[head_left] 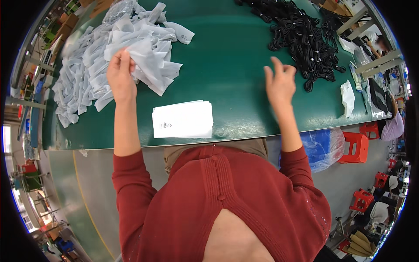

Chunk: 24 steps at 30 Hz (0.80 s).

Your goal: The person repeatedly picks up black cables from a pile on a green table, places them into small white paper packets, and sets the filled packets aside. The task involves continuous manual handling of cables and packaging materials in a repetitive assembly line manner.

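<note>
The left hand point(121, 76) pinches the edge of one thin white bag point(146, 56), thumb and fingers closed on it, at about ten o'clock from the person's chest; it seems to be peeling that one off the loose heap of white bags point(94, 61) that sprawls to the far left of the green table point(227, 74), within easy reach of that arm. At one o'clock the right hand point(279, 83) hovers just above the tabletop with fingers spread and slightly curled, holding nothing, close to the tangle of black cords point(305, 39) piled at the far right, so each hand has its own supply on its own side. Dead ahead at twelve, near the table's front edge, lies a neat stack of flat white packets point(183, 118), squared up between the two arms. Red stools point(355, 146) and a blue bin lined with clear plastic point(323, 146) stand on the floor at three o'clock.
</note>
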Tool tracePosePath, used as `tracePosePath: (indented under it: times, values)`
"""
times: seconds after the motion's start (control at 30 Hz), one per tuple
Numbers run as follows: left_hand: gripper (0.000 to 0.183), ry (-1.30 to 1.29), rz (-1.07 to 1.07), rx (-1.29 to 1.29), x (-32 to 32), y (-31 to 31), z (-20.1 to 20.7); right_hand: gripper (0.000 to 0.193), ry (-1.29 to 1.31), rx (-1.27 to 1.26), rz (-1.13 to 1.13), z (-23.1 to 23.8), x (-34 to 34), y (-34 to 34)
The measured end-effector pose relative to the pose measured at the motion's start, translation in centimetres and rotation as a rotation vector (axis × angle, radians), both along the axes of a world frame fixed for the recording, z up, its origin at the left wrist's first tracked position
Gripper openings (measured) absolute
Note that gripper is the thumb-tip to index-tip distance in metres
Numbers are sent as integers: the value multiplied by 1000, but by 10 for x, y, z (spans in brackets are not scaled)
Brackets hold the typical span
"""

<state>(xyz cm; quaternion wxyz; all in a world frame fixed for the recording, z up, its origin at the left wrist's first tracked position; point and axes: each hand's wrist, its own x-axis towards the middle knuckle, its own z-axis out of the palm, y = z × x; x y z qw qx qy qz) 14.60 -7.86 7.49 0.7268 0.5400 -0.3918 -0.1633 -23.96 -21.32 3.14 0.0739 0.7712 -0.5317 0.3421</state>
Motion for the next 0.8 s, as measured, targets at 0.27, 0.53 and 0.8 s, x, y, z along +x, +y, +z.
tracePosePath:
  times: [0.27,0.53,0.8]
  values:
    - [41,-754,-225,245,-107,55,-26,35,195,87,-71,-58,-88,-47]
    - [31,-947,-230,376,-119,68,-66,42,-326,424,309,-31,-30,20]
    - [14,-794,-274,363,-147,67,-68,44,-316,333,796,-15,23,83]
